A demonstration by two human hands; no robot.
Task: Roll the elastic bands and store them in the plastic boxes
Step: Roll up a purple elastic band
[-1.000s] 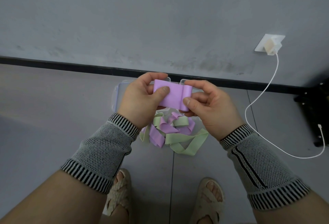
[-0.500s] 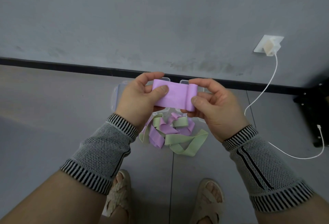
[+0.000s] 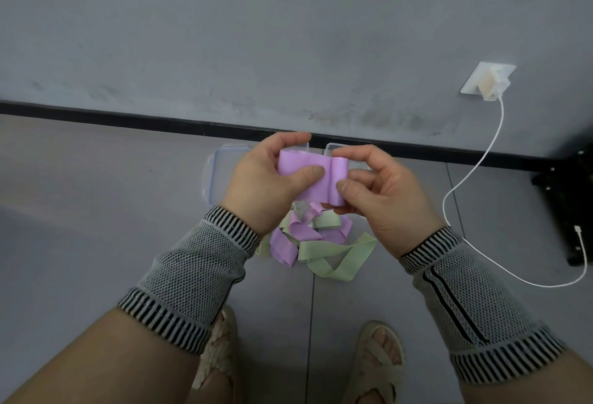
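clear box [image 3: 221,175] on the floor at 9 o'clock of the hands, lid open | left hand [image 3: 266,185] pinching the flat end of a purple band [image 3: 313,179], thumb on top | right hand [image 3: 382,191] fingers curled round the rolled end at 3 o'clock | heap of purple and green bands [image 3: 321,243] on the floor at 6 o'clock | white cable [image 3: 465,179] way off at 3 o'clock

I can read no text, label, brand, number or sign anywhere in my head view. The lilac elastic band [image 3: 313,179] I hold carries no print, and the clear plastic boxes [image 3: 221,175] at twelve o'clock show no lettering. The white wall socket plate [image 3: 478,78] at two o'clock and its cream plug-in charger [image 3: 491,87] are blank as far as I can tell.
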